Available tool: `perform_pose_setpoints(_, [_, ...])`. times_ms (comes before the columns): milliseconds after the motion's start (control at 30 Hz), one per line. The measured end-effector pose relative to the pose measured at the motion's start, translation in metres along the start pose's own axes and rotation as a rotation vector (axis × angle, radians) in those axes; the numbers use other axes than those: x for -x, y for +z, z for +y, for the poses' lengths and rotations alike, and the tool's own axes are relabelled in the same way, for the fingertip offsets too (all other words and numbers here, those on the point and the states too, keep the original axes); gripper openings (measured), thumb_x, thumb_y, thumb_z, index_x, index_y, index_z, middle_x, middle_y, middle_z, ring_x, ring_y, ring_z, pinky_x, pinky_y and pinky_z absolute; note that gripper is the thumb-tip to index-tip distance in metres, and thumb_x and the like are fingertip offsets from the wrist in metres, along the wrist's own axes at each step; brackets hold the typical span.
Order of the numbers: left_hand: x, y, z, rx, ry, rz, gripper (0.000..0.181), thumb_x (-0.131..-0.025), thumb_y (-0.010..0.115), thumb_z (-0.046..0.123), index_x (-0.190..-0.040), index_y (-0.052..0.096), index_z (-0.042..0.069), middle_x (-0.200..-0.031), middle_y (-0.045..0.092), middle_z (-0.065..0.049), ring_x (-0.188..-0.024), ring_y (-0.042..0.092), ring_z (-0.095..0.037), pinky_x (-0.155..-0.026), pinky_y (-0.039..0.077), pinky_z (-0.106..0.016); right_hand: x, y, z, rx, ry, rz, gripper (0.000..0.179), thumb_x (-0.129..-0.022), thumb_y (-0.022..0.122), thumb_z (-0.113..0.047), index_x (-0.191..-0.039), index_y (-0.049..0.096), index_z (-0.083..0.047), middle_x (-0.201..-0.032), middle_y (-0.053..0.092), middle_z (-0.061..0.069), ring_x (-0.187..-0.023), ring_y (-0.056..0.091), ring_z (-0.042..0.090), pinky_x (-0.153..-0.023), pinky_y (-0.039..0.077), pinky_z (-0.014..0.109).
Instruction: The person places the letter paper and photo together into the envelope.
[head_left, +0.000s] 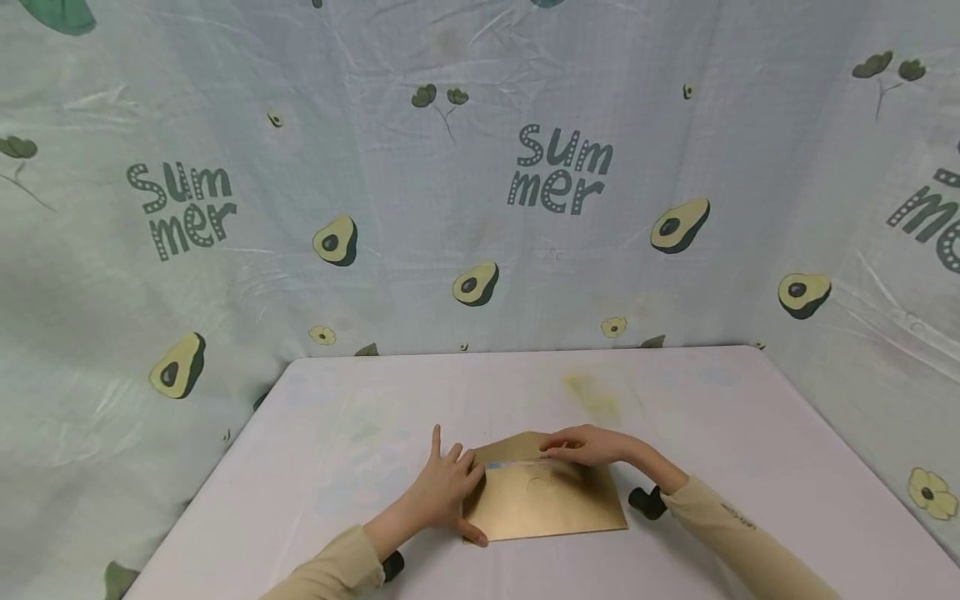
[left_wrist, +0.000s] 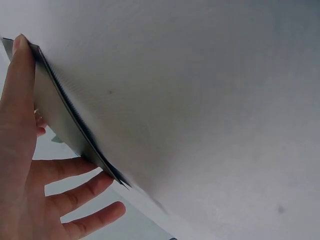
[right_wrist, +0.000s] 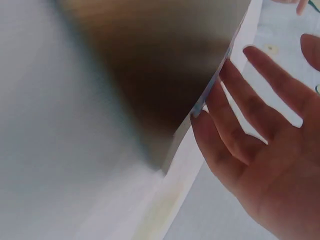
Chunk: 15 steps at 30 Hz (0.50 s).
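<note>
A gold-brown envelope (head_left: 551, 504) lies on the table, its pointed flap (head_left: 517, 448) unfolded toward the far side. Along its mouth shows a thin blue and whitish strip (head_left: 498, 465). My left hand (head_left: 441, 490) holds the envelope's left side, thumb at the near corner and fingertips at the far one; the index finger points up and away. At the mouth's right part, my right hand (head_left: 588, 445) touches the edge with its fingertips. In the right wrist view those fingers (right_wrist: 252, 107) are nearly straight and spread, the thumb apart from the envelope.
The pale table (head_left: 360, 417) has a yellowish stain (head_left: 592, 396) behind the envelope. A printed cloth (head_left: 405, 208) with avocados and lettering hangs behind and at both sides. Dark wrist-worn pieces (head_left: 648, 502) sit at both wrists, below beige sleeves (head_left: 742, 533).
</note>
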<state>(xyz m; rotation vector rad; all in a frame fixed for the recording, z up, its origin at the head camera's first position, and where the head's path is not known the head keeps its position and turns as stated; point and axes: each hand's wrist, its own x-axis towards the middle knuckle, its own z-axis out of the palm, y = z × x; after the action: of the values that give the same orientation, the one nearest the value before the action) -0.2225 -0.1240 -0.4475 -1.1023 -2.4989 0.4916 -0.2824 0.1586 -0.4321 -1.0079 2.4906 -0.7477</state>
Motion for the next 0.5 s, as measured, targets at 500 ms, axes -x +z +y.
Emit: perform_pose_setpoints(500, [0.004,-0.008,0.0,0.108,-0.014,-0.056,0.092,-0.057,0.049,0.083,-0.131,0.043,0.029,-0.1,0.053,0.001,-0.094,0.049,-0.017,-0.092,0.024,-0.068,0.046,-0.001,0.026,0.017,-0.077,0.233,0.028,-0.093,0.045,-0.027,-0.109,0.063,-0.011,-0.106,0.065,0.004,-0.093,0.06,0.011,-0.075,0.048,0.025])
